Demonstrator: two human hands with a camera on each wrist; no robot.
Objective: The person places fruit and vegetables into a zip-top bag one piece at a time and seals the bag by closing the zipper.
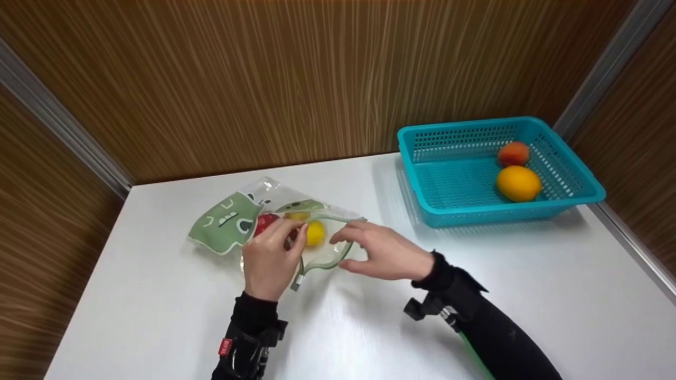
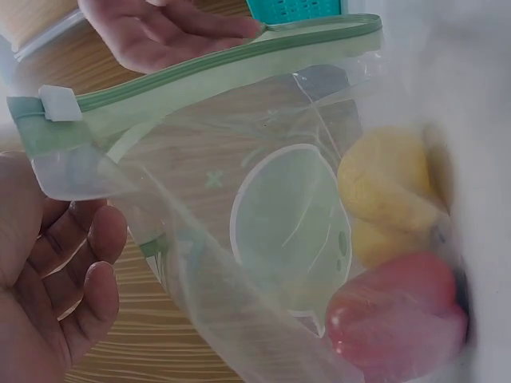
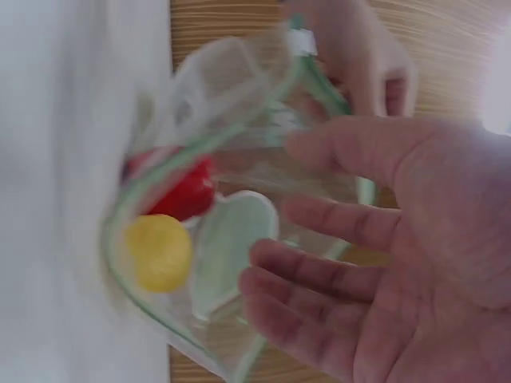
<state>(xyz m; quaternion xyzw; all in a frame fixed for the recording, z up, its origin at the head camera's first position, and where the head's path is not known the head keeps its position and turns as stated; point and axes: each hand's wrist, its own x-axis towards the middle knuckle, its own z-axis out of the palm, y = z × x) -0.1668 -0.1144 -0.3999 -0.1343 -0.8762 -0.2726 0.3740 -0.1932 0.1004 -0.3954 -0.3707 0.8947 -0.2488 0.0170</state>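
Observation:
A clear zip bag (image 1: 338, 256) with green animal prints lies on the table, its green-edged mouth spread wide toward the right. Inside it show a yellow lemon-like fruit (image 3: 160, 253), a second yellow piece (image 1: 297, 216) and a shiny red bell-pepper-like piece (image 2: 399, 319). Thumb and forefinger of my left hand (image 1: 272, 258) pinch the bag's upper rim. A white slider (image 2: 61, 104) sits at one end of the zip. My right hand (image 1: 388, 250) is at the mouth's right side, fingers spread and loosely bent, its palm holding nothing.
At the back right of the white table (image 1: 158, 316) stands a turquoise basket (image 1: 507, 209). A peach (image 1: 513, 154) and a larger yellow-orange fruit (image 1: 518, 183) lie in its right side. Wood-grain panels (image 1: 264, 89) close off the back and sides.

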